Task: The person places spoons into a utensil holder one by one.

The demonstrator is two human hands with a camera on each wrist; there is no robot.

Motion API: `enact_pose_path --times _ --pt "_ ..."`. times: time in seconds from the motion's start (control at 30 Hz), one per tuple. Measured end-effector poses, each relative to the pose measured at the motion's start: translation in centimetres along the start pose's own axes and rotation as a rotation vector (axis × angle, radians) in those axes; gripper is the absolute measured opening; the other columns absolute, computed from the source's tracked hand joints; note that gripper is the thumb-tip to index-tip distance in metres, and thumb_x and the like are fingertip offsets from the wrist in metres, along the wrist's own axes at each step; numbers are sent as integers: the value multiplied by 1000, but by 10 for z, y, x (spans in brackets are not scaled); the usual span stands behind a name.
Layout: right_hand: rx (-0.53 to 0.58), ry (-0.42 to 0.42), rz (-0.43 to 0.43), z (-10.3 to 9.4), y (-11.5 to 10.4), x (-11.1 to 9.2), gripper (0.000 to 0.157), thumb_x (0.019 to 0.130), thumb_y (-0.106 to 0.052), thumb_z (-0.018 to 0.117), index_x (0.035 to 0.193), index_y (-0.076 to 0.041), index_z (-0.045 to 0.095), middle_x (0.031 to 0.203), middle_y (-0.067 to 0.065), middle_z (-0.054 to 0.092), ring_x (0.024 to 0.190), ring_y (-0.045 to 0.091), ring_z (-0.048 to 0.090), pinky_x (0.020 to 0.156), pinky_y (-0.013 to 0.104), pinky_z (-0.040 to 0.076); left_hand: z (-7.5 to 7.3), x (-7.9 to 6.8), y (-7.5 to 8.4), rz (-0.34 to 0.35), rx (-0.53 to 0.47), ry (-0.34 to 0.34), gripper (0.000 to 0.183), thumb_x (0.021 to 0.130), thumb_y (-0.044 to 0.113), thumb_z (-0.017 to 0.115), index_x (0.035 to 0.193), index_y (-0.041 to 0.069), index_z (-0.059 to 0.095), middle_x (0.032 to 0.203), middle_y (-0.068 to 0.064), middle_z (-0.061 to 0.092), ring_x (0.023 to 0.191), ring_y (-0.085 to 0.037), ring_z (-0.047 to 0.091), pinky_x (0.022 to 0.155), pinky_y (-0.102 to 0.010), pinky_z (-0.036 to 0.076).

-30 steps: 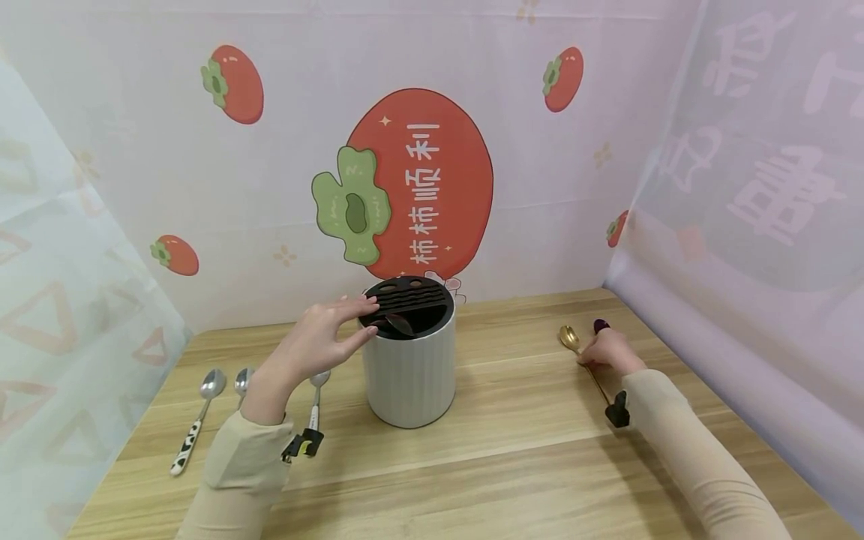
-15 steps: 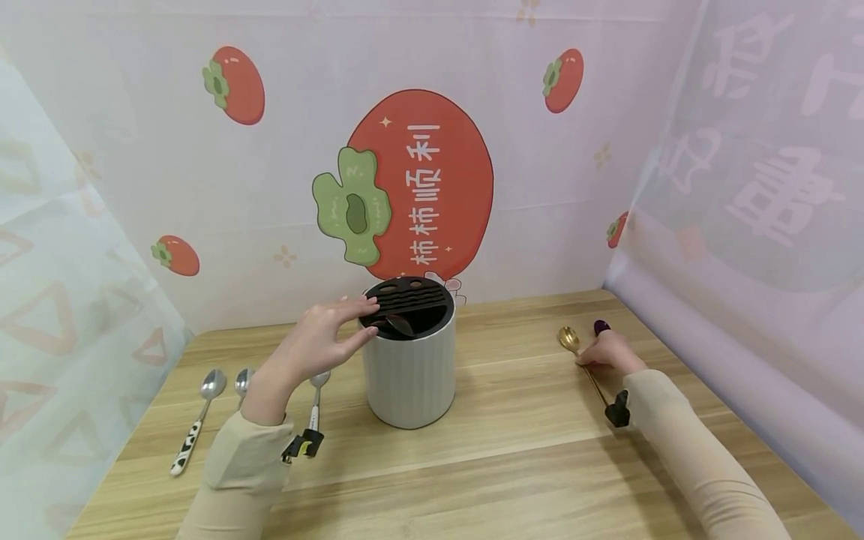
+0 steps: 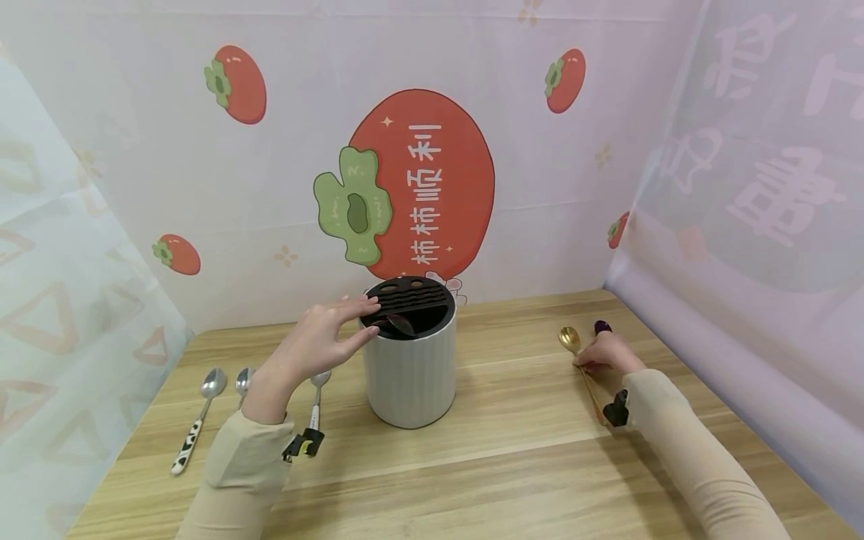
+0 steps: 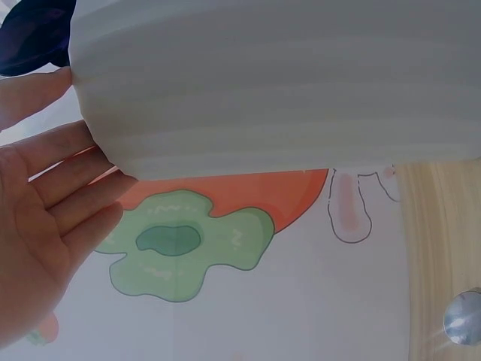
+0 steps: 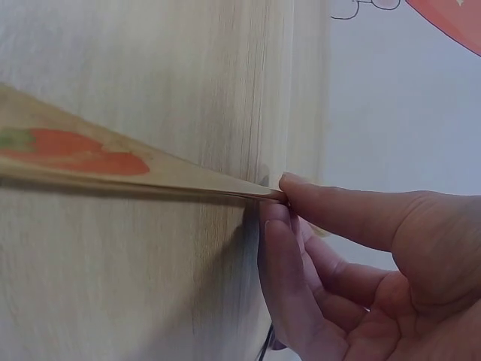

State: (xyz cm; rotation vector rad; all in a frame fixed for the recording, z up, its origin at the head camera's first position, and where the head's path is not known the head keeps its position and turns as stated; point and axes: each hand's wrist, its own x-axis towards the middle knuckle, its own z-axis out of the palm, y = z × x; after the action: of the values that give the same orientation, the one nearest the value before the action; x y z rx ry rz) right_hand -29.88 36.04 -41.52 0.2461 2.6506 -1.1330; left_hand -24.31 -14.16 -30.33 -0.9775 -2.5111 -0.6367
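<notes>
Since half a second ago, we see that the handle end of the gold spoon (image 3: 570,340) has swung a little toward the white ribbed cutlery pot (image 3: 410,382). We find this spoon well to the right of the pot, with its bowl pointing away from the person. We see the right hand (image 3: 610,351) pinch the handle just below the bowl, thumb against finger, while the other fingers bend loosely; we cannot tell if the bowl touches the wooden table (image 3: 472,465). Farther right of the pot, past that hand, we spot a purple tip (image 3: 601,326), and the hand hides what is next to it

We see the left hand (image 3: 307,352) at the left side of the pot, its fingers straight and its thumb spread wide, just resting its tips at the pot's rim. On top of the pot we see a black lid (image 3: 405,291) with slots and holes, and a dark shiny spoon (image 3: 400,325) shows at its big opening. Left of the pot we count three silver spoons: a spotted-handle spoon (image 3: 193,433) farthest out, a half-hidden spoon (image 3: 244,380) by the left arm, and a white-handled spoon (image 3: 315,409) nearest the pot. Behind the pot we see a big red persimmon (image 3: 459,165) on pale cloth (image 3: 540,172)
</notes>
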Motion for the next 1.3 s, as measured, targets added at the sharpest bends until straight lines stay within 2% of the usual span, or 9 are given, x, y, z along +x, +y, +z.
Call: enact_pose_path --times 0.3,0.6,0.83,1.0,1.1,1.3 --pt "76 -13 32 1 -6 -5 13 79 -3 69 81 9 65 57 1 62 52 7 60 55 21 53 0 0 0 4 -2 8 41 91 34 62 125 11 64 126 -6 63 123 -28 55 106 -47 40" --pt "108 -5 17 1 -11 -8 16 83 -4 66 85 12 64 59 3 65 52 9 62 57 24 56 0 0 0 -2 -1 -2 41 92 34 61 125 11 63 127 -5 63 124 -27 54 108 -45 39" --pt "124 5 8 -1 -17 -10 13 82 -2 63 84 9 55 60 4 65 54 10 63 60 26 57 0 0 1 1 -4 3 41 91 34 62 125 11 63 127 -6 63 124 -28 54 107 -46 39" --pt "111 25 -21 -2 -22 -12 12 81 -2 62 82 10 61 60 4 66 55 12 65 62 28 58 0 0 0 1 -4 8 41 91 34 62 125 11 63 126 -5 63 123 -28 55 107 -45 39" --pt "109 23 -52 -3 -25 -14 14 83 -2 62 84 12 62 62 4 66 57 11 65 63 29 59 0 0 0 4 -1 14 41 91 34 62 124 11 64 126 -5 64 123 -27 55 107 -45 40" --pt "132 13 -63 -4 -30 -16 20 86 -2 61 96 16 61 66 3 68 59 9 66 66 28 59 0 0 0 8 1 11 41 91 34 62 124 11 64 126 -5 64 123 -27 55 107 -45 39"
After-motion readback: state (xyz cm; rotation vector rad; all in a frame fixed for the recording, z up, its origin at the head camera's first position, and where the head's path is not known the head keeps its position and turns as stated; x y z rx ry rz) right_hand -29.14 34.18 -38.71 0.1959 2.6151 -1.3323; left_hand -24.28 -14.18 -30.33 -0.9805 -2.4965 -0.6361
